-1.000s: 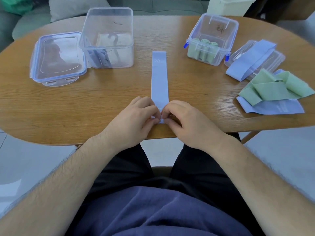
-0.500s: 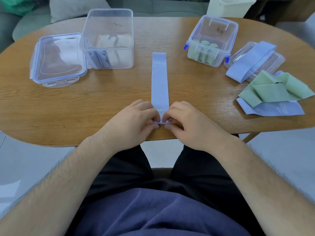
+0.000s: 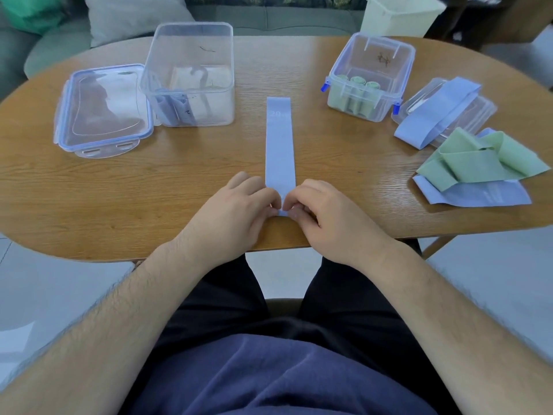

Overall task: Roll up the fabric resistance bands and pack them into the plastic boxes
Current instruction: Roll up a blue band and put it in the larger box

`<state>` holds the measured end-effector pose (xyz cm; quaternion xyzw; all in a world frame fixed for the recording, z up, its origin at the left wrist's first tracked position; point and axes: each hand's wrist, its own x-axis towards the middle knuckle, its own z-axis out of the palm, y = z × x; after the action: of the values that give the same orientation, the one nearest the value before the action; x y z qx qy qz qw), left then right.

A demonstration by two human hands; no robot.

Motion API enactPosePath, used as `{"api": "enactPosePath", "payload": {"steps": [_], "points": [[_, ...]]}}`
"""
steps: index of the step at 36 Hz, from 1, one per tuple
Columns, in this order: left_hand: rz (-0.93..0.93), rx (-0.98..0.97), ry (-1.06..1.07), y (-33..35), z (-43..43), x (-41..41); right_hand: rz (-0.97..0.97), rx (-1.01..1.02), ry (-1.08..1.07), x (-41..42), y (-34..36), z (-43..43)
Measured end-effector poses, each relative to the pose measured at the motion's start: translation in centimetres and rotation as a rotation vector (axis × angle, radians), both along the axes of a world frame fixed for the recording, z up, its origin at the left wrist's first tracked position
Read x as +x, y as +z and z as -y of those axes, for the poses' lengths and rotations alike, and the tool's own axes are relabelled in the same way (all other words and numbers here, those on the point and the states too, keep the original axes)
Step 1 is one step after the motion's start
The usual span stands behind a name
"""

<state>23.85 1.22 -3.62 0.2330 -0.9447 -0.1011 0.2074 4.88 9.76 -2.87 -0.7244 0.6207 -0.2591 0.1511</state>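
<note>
A light blue fabric band (image 3: 279,145) lies flat and straight on the wooden table (image 3: 179,190), running away from me. Its near end is curled into a small roll at the table's front edge. My left hand (image 3: 236,211) and my right hand (image 3: 326,214) pinch that rolled end from either side, fingertips almost meeting. A clear box (image 3: 191,76) at back left holds rolled blue bands. Another clear box with blue clips (image 3: 369,76) at back right holds three rolled green bands.
A loose lid (image 3: 103,110) lies left of the left box. At right, a blue band (image 3: 437,112) drapes over a second lid (image 3: 475,110); a crumpled green band (image 3: 478,160) lies on another blue band (image 3: 478,197). A cream bin (image 3: 398,13) stands behind the table.
Both hands stay on the band's near end, and the fingers have shifted slightly as the end curls into a tighter roll. The rest of the band has not moved.
</note>
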Motion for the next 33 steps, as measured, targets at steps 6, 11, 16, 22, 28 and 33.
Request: {"api": "enactPosePath", "payload": {"steps": [6, 11, 16, 22, 28, 33], "points": [[-0.020, -0.088, -0.012, 0.0, -0.1, -0.4, -0.107, -0.139, -0.022, 0.4, -0.6, 0.0], [-0.022, -0.049, -0.024, 0.1, -0.1, -0.1, -0.136, -0.138, 0.027, 0.3, -0.4, 0.0], [-0.006, -0.022, -0.004, 0.2, 0.3, 0.1, -0.089, -0.128, 0.021, -0.5, 0.0, -0.2], [-0.041, -0.056, -0.010, 0.2, 0.2, 0.0, -0.099, -0.168, 0.004, -0.6, -0.5, 0.2], [-0.050, -0.047, 0.034, -0.2, 0.3, -0.1, -0.087, -0.182, -0.068, -0.2, -1.1, 0.5], [-0.047, -0.034, 0.046, -0.2, 0.2, -0.3, -0.089, -0.203, -0.073, -0.3, -1.0, 0.4]]}}
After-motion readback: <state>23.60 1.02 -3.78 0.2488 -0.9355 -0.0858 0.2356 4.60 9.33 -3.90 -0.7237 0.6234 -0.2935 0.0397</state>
